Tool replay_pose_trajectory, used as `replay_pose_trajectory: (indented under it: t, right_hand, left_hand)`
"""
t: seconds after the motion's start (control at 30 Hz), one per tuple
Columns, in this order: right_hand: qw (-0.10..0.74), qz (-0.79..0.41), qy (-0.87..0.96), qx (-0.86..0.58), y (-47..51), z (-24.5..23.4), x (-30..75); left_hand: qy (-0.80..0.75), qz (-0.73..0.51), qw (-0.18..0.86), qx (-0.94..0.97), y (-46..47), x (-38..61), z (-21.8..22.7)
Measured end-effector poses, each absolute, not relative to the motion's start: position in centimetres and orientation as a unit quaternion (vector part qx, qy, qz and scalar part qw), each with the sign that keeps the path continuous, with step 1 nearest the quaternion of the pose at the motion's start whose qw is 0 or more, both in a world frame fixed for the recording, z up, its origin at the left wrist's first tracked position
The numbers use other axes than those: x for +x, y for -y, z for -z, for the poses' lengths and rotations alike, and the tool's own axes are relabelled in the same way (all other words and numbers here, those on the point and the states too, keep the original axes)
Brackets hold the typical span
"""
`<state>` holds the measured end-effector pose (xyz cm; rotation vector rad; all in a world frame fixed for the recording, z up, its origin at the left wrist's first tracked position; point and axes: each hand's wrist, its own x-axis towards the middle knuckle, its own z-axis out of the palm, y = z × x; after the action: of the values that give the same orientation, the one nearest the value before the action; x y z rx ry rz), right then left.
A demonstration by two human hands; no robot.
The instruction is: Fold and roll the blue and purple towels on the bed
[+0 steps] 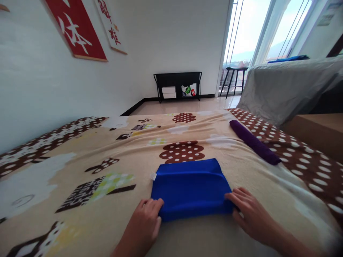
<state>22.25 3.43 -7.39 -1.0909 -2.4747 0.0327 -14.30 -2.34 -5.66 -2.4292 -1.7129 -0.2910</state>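
A folded blue towel (191, 189) lies on the patterned blanket (144, 150) in front of me, with a small white tag (153, 176) at its left edge. My left hand (147, 217) grips its near left corner, fingers closed over the edge. At the near right corner, my right hand (248, 208) pinches the cloth between thumb and fingers. The near edge between my hands looks slightly raised or rolled. To the right lies a purple rolled towel (254, 142), apart from both hands.
Beyond the bed, a black rack (178, 79) stands by the wall with white boxes (168, 92) on it. A dark stool (234, 76) is by the window. On the right is a table under a grey cover (281, 85). Red and white scrolls (77, 32) hang at the left.
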Motion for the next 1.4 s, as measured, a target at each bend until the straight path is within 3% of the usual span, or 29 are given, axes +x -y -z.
replay_pose_trajectory:
  t: [0.07, 0.23, 0.33, 0.43, 0.63, 0.8, 1.07, 1.4]
  right_hand:
    - [0.188, -0.016, 0.883, -0.429, -2.1, 7.8, 21.8]
    - [0.214, 0.062, 0.857, -0.465, -1.9, 8.5, 17.0]
    - [0.173, -0.028, 0.901, -0.398, -2.9, 8.2, 14.3]
    - [0.129, -0.097, 0.898, -0.409, -4.3, 8.4, 15.3]
    - [0.184, -0.15, 0.844, -0.481, -7.4, 8.9, 21.3]
    - [0.224, -0.147, 0.759, -0.594, -13.1, 8.1, 21.1]
    - [0.199, -0.161, 0.777, -0.575, -18.5, 9.3, 19.5]
    - [0.239, -0.124, 0.788, -0.554, -19.3, 11.5, 20.3]
  left_hand:
    - [0.592, 0.067, 0.048, -0.802, 3.3, -14.0, 6.0]
    - [0.624, 0.127, 0.189, -0.747, 2.7, -9.8, 6.9]
    - [0.56, 0.169, 0.134, -0.8, 1.2, -7.8, 7.5]
    - [0.588, 0.132, 0.08, -0.794, 0.5, -9.4, 8.4]
    - [0.639, 0.173, -0.029, -0.749, 1.0, -16.3, 8.5]
    - [0.66, 0.308, -0.059, -0.683, -4.7, -17.8, 5.9]
    - [0.61, 0.264, -0.138, -0.734, -12.6, -19.1, 7.2]
    - [0.601, 0.279, -0.121, -0.739, -13.4, -19.5, 7.2]
